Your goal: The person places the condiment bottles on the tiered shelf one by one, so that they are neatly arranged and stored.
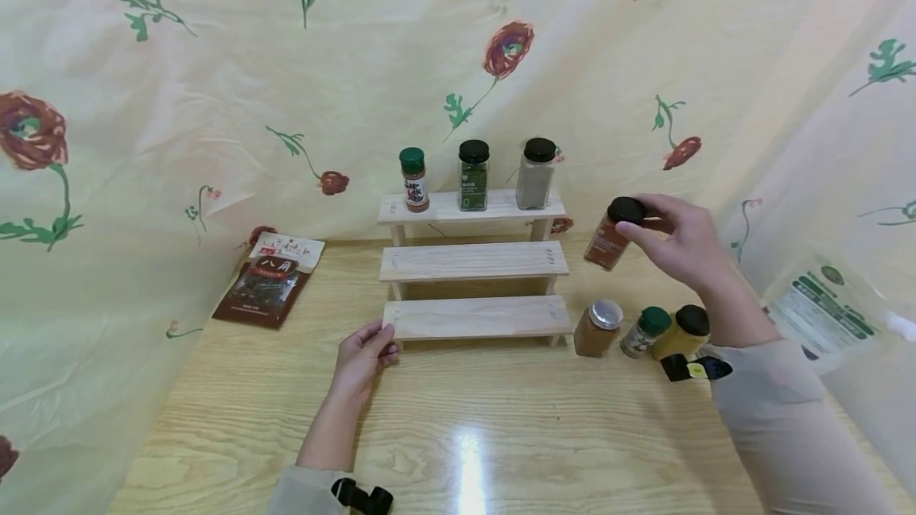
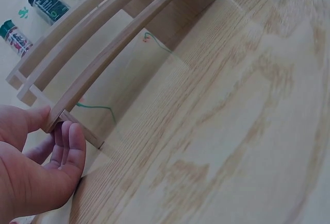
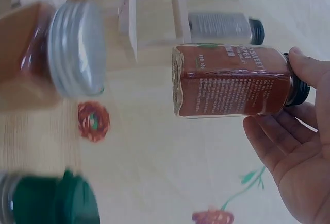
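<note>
A three-step wooden rack (image 1: 474, 261) stands at the back of the table. My left hand (image 1: 361, 360) pinches the left end of its lowest step, thumb on top and fingers beneath, as the left wrist view (image 2: 44, 157) shows. To the right of the rack, my right hand (image 1: 676, 241) holds a square glass spice jar (image 1: 607, 241) by its black lid, tilted and off the table. Reddish-brown contents and a printed label show on this jar in the right wrist view. On the top step stand a small green-capped jar (image 1: 414, 180), a green-labelled jar (image 1: 474, 176) and a grey jar (image 1: 536, 174).
Right of the rack stand a silver-lidded jar (image 1: 598, 329), a green-capped jar (image 1: 646, 332) and a black-lidded yellow jar (image 1: 683, 332). A brown spice packet (image 1: 268, 280) lies at left. A clear labelled pouch (image 1: 830, 308) is at far right. Flowered cloth (image 1: 608, 38) hangs behind.
</note>
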### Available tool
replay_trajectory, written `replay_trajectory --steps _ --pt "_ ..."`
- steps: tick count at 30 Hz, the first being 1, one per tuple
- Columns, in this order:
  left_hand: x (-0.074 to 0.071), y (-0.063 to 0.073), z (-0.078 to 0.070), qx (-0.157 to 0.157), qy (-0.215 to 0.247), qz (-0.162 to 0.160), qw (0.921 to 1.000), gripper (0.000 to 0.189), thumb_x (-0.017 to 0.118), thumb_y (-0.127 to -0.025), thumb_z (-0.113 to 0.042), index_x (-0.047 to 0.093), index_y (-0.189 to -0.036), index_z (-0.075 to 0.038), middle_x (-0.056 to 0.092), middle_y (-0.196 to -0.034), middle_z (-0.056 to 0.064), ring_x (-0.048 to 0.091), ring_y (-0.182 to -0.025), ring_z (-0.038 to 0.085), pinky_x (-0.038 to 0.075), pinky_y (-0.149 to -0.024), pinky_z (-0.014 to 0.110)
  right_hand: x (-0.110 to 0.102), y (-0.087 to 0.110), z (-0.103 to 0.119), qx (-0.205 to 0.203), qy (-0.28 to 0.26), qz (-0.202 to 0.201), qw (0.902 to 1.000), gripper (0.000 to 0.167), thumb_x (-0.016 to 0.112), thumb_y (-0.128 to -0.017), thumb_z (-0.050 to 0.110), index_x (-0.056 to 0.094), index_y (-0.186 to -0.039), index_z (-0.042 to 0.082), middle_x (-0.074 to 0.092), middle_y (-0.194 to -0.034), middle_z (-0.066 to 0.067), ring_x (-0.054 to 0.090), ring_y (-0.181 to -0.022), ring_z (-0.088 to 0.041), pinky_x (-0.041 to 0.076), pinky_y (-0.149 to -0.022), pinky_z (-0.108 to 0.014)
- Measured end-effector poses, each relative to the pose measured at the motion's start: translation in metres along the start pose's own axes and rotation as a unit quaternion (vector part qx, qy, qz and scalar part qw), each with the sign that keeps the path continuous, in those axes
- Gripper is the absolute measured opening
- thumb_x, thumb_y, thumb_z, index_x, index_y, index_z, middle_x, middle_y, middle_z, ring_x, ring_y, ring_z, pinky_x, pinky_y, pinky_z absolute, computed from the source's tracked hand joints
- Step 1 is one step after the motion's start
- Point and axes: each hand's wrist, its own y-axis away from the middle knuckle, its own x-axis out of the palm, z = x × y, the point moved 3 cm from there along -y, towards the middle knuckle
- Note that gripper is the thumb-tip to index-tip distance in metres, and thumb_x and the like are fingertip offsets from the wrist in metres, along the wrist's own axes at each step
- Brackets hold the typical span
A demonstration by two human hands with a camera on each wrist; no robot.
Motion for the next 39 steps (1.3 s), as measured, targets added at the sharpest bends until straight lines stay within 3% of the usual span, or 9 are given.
replay_trajectory --steps 7,13,21,28,33,39 --pt "-0.001 -0.002 0.001 0.004 -0.001 -0.003 1.0 0.051 0.067 -0.1 -0.01 0.046 -0.141 0.013 0.064 -0.089 0.004 0.064 -0.076 0.012 0.06 -0.07 0.02 0.024 -0.009 0.013 -0.079 -0.044 0.005 0.9959 0.037 0.075 -0.088 -0.005 0.066 -0.124 -0.005 0.066 -0.112 -0.021 0.058 -0.096 0.004 0.05 -0.084 -0.006" --pt "-0.002 -0.002 0.001 0.005 -0.004 -0.005 1.0 0.049 0.066 -0.1 -0.01 0.048 -0.14 0.012 0.065 -0.091 0.005 0.064 -0.077 0.012 0.06 -0.07 0.02 0.044 -0.016 0.023 -0.106 -0.06 0.022 0.9923 0.037 0.075 -0.086 -0.009 0.066 -0.122 -0.008 0.067 -0.11 -0.02 0.059 -0.096 0.002 0.051 -0.085 -0.007" --pt "-0.002 -0.006 0.001 0.005 -0.005 -0.008 0.9999 0.048 0.066 -0.1 -0.01 0.049 -0.139 0.012 0.066 -0.09 0.006 0.065 -0.077 0.013 0.06 -0.069 0.02 0.068 -0.026 0.036 -0.114 -0.067 0.041 0.9904 0.036 0.077 -0.086 -0.006 0.067 -0.121 -0.006 0.069 -0.111 -0.018 0.06 -0.095 -0.002 0.054 -0.084 -0.011" --pt "-0.001 -0.006 -0.001 0.004 -0.005 -0.006 1.0 0.048 0.067 -0.099 -0.009 0.049 -0.138 0.012 0.066 -0.092 0.006 0.065 -0.078 0.013 0.06 -0.069 0.02 0.086 -0.033 0.044 -0.106 -0.05 0.065 0.991 0.031 0.077 -0.09 0.004 0.068 -0.12 -0.002 0.07 -0.108 -0.014 0.062 -0.089 -0.016 0.059 -0.081 -0.036" --pt "-0.001 -0.004 -0.001 0.005 0.001 -0.005 1.0 0.049 0.067 -0.099 -0.009 0.048 -0.138 0.014 0.066 -0.089 0.005 0.065 -0.075 0.012 0.059 -0.067 0.019 0.099 -0.04 0.05 -0.087 -0.063 0.085 0.9906 0.035 0.076 -0.092 0.007 0.066 -0.124 -0.003 0.069 -0.111 -0.016 0.063 -0.094 -0.024 0.057 -0.081 -0.032" --pt "0.0 -0.003 -0.002 0.002 -0.004 -0.005 1.0 0.049 0.067 -0.099 -0.008 0.048 -0.139 0.013 0.066 -0.09 0.005 0.065 -0.075 0.011 0.059 -0.067 0.018 0.116 -0.049 0.057 -0.08 -0.066 0.103 0.9893 0.04 0.076 -0.092 0.008 0.063 -0.128 -0.005 0.066 -0.119 -0.019 0.063 -0.103 -0.029 0.058 -0.087 -0.046"
